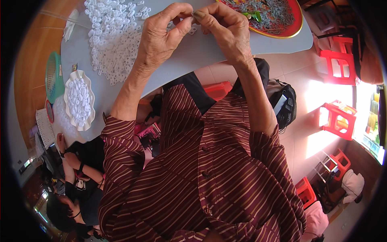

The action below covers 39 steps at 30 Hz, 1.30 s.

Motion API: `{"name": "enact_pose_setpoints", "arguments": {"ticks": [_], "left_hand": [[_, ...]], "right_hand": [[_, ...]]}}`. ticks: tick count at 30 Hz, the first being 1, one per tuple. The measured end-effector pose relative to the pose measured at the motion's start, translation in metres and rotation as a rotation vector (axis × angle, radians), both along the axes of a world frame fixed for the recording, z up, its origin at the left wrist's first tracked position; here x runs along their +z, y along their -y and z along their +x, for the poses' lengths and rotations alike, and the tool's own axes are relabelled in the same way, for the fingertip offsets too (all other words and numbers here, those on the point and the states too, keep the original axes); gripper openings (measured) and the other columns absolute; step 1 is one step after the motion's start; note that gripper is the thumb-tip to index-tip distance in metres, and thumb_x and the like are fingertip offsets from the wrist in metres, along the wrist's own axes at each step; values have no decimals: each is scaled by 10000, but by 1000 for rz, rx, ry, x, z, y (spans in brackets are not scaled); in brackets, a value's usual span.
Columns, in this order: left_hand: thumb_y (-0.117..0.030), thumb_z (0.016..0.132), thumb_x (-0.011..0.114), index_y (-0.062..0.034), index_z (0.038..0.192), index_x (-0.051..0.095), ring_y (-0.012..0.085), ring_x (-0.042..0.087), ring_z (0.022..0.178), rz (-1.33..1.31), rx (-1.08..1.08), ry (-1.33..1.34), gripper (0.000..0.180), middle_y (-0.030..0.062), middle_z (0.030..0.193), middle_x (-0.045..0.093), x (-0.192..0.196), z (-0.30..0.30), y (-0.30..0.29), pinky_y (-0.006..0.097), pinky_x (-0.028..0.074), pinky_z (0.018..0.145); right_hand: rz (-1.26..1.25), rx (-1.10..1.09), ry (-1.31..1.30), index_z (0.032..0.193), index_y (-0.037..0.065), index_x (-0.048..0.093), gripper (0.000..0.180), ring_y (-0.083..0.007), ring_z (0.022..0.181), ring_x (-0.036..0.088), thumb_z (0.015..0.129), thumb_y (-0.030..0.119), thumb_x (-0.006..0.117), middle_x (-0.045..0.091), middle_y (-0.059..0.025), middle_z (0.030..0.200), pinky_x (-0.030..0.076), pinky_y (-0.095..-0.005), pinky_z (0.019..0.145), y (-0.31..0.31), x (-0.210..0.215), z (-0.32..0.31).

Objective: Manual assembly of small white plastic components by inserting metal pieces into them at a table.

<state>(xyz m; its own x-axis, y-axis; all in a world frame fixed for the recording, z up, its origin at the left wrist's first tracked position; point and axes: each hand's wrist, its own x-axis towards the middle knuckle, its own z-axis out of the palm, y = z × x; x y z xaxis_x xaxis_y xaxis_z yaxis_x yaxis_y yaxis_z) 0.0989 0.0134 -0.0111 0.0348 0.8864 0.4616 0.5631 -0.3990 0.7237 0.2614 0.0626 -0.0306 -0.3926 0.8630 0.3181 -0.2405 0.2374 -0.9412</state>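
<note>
- left hand (161,34) and right hand (225,28) pressed together over the grey table (193,56), both pinching one small white plastic piece (192,25)
- big pile of white pieces (115,36) just left of them
- red tray (288,26) of metal bits to the right

We wear a dark maroon shirt (209,169) with thin cream stripes and a row of small dark buttons (206,174) down the front. Its short sleeves (117,129) end well back from our 2 hands, around the elbows, so both forearms are bare. Our left hand (161,36) and right hand (225,28) carry no rings, watch or gloves.
</note>
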Motion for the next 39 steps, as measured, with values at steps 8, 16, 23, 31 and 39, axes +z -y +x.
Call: {"name": "enact_pose_setpoints", "arguments": {"ticks": [8, 16, 23, 31, 39], "left_hand": [[-86, 885, 589, -27, 1054, 599, 85, 587, 765, 24, -22, -74, 180, 28, 825, 631, 3, -5, -3, 216, 474, 696], [-139, 894, 551, -14, 982, 616, 61, 535, 715, -228, -15, 151, 166, -18, 789, 598, 3, -6, 0, 190, 429, 671], [-150, 897, 550, -8, 962, 609, 54, 523, 709, -258, -6, 130, 167, -20, 780, 588, 2, -2, 2, 188, 423, 670], [-134, 899, 553, -12, 991, 590, 80, 576, 727, -145, 22, 123, 157, 15, 787, 608, -1, 0, 0, 216, 463, 676], [-88, 872, 548, -21, 954, 582, 138, 596, 654, -49, -12, 107, 111, 67, 700, 615, 5, 9, -2, 264, 475, 598]], "right_hand": [[32, 25, -43, 873, 13, 651, 166, -58, 689, 580, 865, 179, 654, 656, -15, 755, 481, -216, 629, -2, -3, 0], [74, -17, 29, 862, 4, 642, 138, -81, 708, 610, 862, 142, 640, 661, -33, 743, 498, -224, 659, 2, 4, 1], [91, -49, 49, 855, 0, 637, 117, -89, 715, 622, 849, 117, 637, 670, -51, 752, 505, -229, 670, 4, 5, 0], [60, -24, 52, 854, -1, 635, 123, -77, 708, 617, 849, 122, 637, 670, -46, 748, 502, -227, 655, 2, 4, 1], [49, 12, -15, 827, -45, 606, 137, -96, 701, 608, 860, 87, 614, 644, -55, 723, 501, -226, 660, -1, 7, 4]]}}
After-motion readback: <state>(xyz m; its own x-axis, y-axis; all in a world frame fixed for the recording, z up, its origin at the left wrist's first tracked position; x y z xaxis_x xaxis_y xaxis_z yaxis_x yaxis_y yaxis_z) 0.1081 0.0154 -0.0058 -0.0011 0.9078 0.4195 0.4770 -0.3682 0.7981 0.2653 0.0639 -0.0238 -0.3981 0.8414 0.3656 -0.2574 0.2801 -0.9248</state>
